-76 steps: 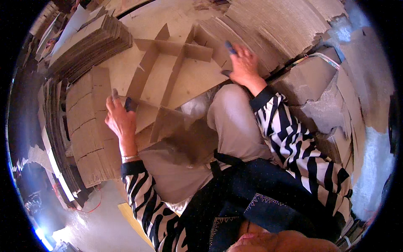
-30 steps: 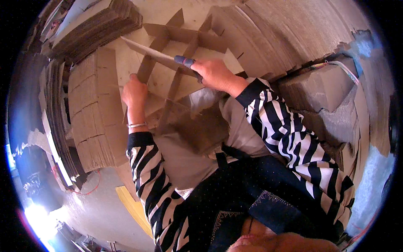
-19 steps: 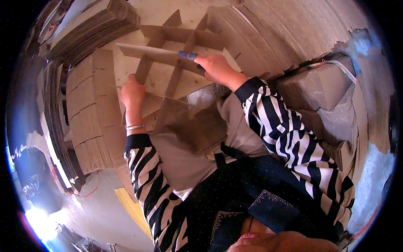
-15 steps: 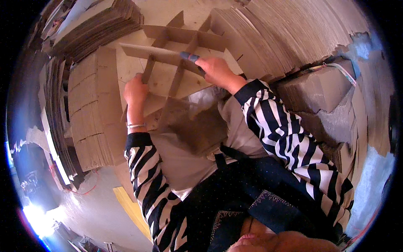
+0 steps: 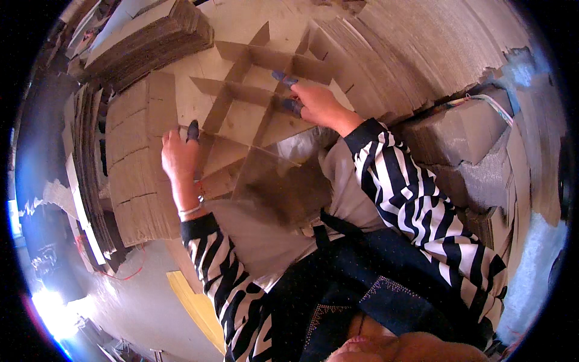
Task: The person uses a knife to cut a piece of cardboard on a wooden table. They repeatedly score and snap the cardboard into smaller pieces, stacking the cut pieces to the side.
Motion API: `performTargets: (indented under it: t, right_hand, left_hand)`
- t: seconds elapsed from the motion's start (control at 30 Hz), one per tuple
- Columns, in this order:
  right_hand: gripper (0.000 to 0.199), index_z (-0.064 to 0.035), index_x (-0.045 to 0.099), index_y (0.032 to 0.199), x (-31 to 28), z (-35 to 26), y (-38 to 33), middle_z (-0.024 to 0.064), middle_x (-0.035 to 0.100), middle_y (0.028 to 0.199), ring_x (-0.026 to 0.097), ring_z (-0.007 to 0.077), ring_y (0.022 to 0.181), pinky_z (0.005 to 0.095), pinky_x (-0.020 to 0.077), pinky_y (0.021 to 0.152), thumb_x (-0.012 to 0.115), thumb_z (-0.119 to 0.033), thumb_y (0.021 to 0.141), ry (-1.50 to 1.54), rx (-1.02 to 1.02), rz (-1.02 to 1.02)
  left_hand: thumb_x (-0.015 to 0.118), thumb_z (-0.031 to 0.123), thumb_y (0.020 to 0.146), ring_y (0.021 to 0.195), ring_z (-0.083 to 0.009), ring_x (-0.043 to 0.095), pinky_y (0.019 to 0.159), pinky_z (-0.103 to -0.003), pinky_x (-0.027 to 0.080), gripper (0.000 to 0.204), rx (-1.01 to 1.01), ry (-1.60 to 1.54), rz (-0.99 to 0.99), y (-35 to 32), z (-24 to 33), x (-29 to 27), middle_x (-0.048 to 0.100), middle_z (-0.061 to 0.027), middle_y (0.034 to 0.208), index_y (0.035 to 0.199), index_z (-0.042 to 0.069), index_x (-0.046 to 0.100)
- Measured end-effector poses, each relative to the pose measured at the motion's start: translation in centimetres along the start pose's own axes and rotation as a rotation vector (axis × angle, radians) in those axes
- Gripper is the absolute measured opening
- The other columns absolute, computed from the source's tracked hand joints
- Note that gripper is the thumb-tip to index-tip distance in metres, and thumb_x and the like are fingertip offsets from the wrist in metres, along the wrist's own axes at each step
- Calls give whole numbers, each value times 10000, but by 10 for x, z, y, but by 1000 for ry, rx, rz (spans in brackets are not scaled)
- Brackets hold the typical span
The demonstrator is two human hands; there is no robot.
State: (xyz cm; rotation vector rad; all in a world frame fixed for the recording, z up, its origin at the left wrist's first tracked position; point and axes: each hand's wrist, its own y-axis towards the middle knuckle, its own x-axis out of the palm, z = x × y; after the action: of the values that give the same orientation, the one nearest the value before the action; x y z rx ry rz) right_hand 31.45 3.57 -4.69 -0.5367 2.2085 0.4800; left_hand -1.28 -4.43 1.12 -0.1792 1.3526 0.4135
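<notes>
A brown cardboard divider grid [image 5: 244,92], made of crossed upright strips, stands on the pale work surface before me. My left hand [image 5: 180,155] is at its near left corner, with the dark-covered thumb apart from the bent fingers and nothing visible between them. On the grid's right side, my right hand [image 5: 319,105] has its dark-covered thumb and forefinger spread beside a strip. The grid's near end, a broad cardboard panel [image 5: 265,172], reaches over my lap. The far ends of the strips stick out past the crossings.
Slotted cardboard strips form a stack [image 5: 142,163] at the left. Another cardboard stack [image 5: 151,42] lies at the far left. A long row of cardboard sheets [image 5: 416,51] fills the far right, with bundled cardboard [image 5: 449,136] nearer. A yellow strip [image 5: 193,308] lies lower left.
My left hand has moved off the grid's strip, down and left, and its thumb now shows. My right hand's fingers have spread and shifted slightly right. The grid sits slightly farther right in view.
</notes>
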Motion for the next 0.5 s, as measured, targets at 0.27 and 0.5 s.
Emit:
performTargets:
  t: [0.27,0.5]
  right_hand:
    - [339,-42,534,1265,26,-36,9,186,633,1048,599,180,870,316,471,782,548,-156,946,541,-132,-108]
    - [757,-34,399,1413,-90,-2,-55,169,472,1396,475,345,1253,423,404,1025,757,-260,786,-578,327,273]
  left_hand:
    - [554,75,790,1095,-439,573,934,-487,458,677,269,-401,-470,-68,85,44,595,-288,1180,1434,29,348]
    - [473,-115,777,1347,-245,399,1098,-338,314,711,255,-1019,-204,-53,11,-47,433,-184,1449,1462,10,330]
